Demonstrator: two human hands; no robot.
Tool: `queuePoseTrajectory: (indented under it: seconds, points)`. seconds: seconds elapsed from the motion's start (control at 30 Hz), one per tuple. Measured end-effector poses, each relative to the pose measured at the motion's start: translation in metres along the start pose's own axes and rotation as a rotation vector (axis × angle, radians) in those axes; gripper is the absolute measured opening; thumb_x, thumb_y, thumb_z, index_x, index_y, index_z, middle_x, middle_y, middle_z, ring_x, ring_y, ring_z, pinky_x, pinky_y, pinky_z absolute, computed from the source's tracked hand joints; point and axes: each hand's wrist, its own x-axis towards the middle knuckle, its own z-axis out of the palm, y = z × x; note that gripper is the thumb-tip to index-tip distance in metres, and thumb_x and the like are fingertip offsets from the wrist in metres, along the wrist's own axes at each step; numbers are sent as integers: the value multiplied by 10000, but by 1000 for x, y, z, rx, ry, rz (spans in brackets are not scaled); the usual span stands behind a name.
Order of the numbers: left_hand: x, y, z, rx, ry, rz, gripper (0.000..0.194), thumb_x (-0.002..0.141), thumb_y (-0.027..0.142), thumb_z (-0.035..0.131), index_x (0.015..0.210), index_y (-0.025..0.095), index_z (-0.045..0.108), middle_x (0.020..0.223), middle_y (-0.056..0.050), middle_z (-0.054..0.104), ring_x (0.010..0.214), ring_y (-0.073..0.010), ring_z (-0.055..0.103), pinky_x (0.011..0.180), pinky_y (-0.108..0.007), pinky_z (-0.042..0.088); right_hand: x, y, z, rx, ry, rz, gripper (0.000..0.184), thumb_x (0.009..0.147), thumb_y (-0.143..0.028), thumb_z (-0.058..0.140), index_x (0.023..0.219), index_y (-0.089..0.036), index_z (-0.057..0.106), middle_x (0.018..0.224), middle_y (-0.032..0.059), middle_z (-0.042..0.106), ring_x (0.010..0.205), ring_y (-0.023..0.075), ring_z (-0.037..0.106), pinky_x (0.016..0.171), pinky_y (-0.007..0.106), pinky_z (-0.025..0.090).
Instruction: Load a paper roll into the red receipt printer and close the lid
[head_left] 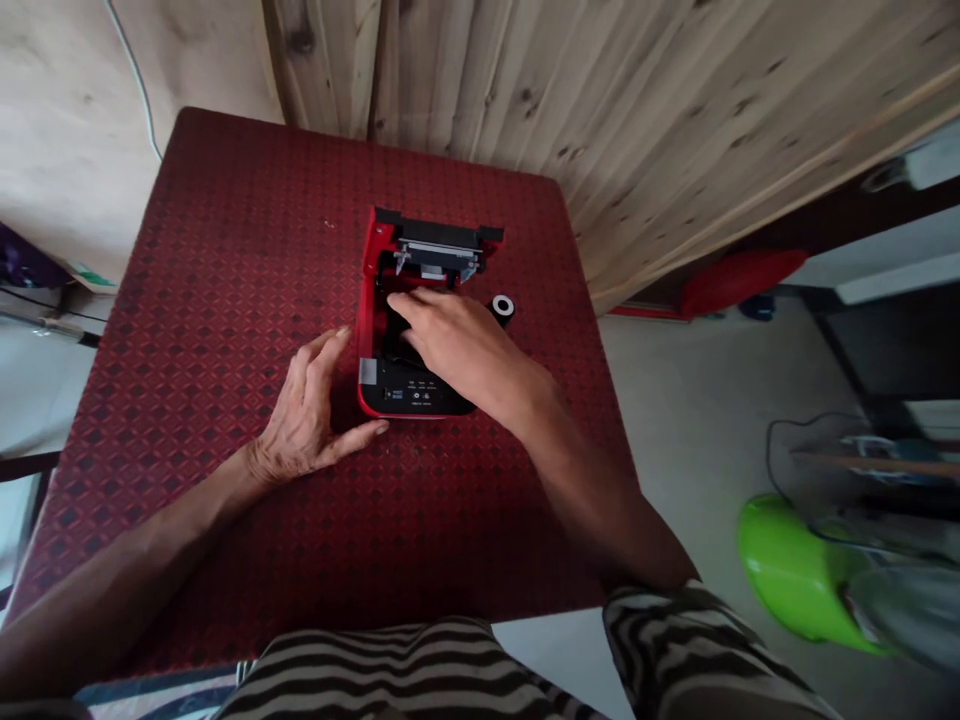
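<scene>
A red and black printer [420, 402], probably for labels or receipts, stands on the table with its lid [442, 240] raised. My right hand [465, 335] reaches into the open dark bay from the right. Its fingers are bent, with thumb and fingertips around something dark inside that I cannot make out. Just left of the printer is my left hand [304, 415], thumb and fingers apart, holding nothing. Its thumb tip comes close to the printer's front left corner. A small roll [502, 308] with a white ring-shaped end and dark side lies right of the printer, partly behind my right hand.
The table [247, 250] has a dark red patterned cover. Behind it rises a wooden plank wall [517, 90]. On the floor to the right are a bright green plastic tub [795, 570] and a dark cable [772, 450]. A light cable [139, 75] hangs at the upper left.
</scene>
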Motion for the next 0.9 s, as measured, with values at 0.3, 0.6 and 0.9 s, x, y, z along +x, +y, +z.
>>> queuePoseTrajectory:
  seconds: [0.3, 0.6, 0.9]
  points:
    - [-2, -3, 4, -54, -26, -42, 1026, 1017, 665, 673, 1752, 130, 199, 1580, -280, 516, 1453, -407, 556, 1182, -606, 571, 18, -2, 1, -79, -72, -13, 374, 1013, -3, 475, 1278, -74, 729, 1284, 203, 744, 1137, 296, 733, 941, 404, 553]
    - [-2, -3, 3, -72, -53, -56, 1040, 1011, 652, 693, 1760, 145, 179, 1607, -270, 494, 1489, -409, 537, 1218, -610, 545, 21, 3, -11, -4, -198, -72, 298, 945, -52, 609, 1188, -89, 777, 1236, 170, 790, 1217, 297, 704, 1054, 405, 512]
    - [-1, -4, 3, -66, -65, -42, 1039, 1017, 689, 660, 1759, 153, 169, 1586, -270, 501, 1474, -404, 539, 1199, -616, 559, 12, 7, -18, 7, -174, -103, 310, 932, -81, 597, 1127, -175, 820, 1121, 101, 832, 1088, 265, 741, 948, 385, 507]
